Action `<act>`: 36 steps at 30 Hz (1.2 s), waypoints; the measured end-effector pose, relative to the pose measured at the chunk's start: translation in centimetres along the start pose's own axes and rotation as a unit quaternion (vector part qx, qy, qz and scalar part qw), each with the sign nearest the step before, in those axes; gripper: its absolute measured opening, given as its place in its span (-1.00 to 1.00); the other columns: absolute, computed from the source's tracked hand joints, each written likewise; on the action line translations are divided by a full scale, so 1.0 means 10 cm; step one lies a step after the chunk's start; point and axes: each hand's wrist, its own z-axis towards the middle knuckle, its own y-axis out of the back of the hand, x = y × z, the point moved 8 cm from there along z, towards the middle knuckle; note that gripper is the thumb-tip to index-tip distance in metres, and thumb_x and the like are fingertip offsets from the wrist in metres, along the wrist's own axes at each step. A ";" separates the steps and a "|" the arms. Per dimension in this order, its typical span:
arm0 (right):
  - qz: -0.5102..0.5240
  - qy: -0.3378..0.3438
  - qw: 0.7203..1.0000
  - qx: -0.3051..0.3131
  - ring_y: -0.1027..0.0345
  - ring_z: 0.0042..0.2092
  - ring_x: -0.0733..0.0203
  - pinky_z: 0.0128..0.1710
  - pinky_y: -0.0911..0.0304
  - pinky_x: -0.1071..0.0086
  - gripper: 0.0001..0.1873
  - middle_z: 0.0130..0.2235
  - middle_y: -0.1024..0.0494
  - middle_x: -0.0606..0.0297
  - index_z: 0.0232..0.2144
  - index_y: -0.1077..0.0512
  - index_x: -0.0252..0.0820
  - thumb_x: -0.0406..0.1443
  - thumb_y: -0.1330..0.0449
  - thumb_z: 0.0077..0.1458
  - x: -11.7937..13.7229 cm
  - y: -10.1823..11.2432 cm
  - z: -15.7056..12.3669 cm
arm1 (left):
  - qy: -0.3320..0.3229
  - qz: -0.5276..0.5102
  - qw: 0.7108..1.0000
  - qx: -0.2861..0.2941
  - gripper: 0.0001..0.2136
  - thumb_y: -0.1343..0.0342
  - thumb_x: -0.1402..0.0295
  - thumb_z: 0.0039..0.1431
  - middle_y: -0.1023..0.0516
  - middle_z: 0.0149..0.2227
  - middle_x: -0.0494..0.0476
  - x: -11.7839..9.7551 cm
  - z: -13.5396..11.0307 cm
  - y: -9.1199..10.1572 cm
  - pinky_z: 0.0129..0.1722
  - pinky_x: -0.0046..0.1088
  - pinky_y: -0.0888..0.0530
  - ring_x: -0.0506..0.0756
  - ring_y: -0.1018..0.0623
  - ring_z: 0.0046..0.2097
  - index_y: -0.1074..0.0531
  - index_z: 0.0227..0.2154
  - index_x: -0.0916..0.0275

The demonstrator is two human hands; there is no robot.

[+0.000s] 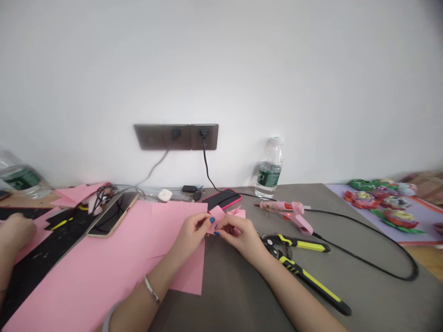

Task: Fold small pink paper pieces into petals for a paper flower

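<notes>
My left hand (194, 233) and my right hand (242, 235) meet over the grey table (242, 295), both pinching a small pink paper piece (217, 214). The fingers of both hands are closed on its edges, and the nails are painted blue. A bracelet sits on my left wrist. Under my left forearm lies a large pink paper sheet (114, 267). Another small pink scrap (237, 212) lies just behind my right hand.
Yellow-handled pliers (304, 269) lie right of my right hand. A pink glue gun (287, 210) with a black cord, a water bottle (270, 168), two phones (114, 214) (221, 199), and paper flowers (384, 200) are around. Another person's hand (14, 233) rests at far left.
</notes>
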 end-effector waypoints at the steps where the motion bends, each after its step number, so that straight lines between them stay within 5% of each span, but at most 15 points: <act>1: -0.017 0.016 1.000 0.005 -0.24 -0.47 0.24 -0.48 -0.14 0.39 -0.89 -0.48 -0.45 0.30 -0.44 -0.50 -0.13 -0.25 -0.25 0.12 0.04 0.00 0.00 | 0.004 0.001 1.000 0.005 -0.67 -0.04 0.13 0.20 -0.30 -0.56 -0.02 0.00 0.00 -0.02 -0.50 -0.52 -0.23 -0.01 -0.30 -0.50 -0.39 -0.54 0.27; 16: -0.078 0.087 0.993 -0.022 -0.23 -0.37 0.24 -0.40 -0.16 0.40 -0.93 -0.39 -0.33 0.30 -0.35 -0.47 -0.15 -0.35 -0.18 0.19 0.15 0.06 -0.03 | 0.011 0.048 0.999 0.023 -0.68 0.00 0.20 0.24 -0.45 -0.50 0.07 0.03 -0.04 -0.04 -0.52 -0.53 -0.25 -0.02 -0.33 -0.51 -0.56 -0.35 0.33; 24: -0.078 0.077 0.993 -0.052 -0.23 -0.39 0.26 -0.42 -0.16 0.41 -0.89 -0.39 -0.38 0.31 -0.39 -0.44 -0.14 -0.42 -0.19 0.14 0.13 0.12 -0.01 | 0.009 -0.087 0.996 -0.026 -0.65 -0.10 0.15 0.19 -0.48 -0.32 0.08 0.09 -0.03 -0.01 -0.39 -0.46 -0.51 0.04 -0.53 -0.36 -0.37 -0.03 0.23; 36: -0.096 0.109 0.987 -0.072 -0.26 -0.28 0.20 -0.29 -0.24 0.35 -0.89 -0.34 -0.31 0.29 -0.36 -0.45 -0.13 -0.43 -0.18 0.15 0.22 0.13 -0.04 | 0.011 -0.060 0.998 -0.017 -0.81 -0.13 0.28 0.16 -0.53 -0.44 0.08 0.06 -0.03 0.00 -0.45 -0.51 -0.48 0.00 -0.53 -0.46 -0.47 -0.29 0.31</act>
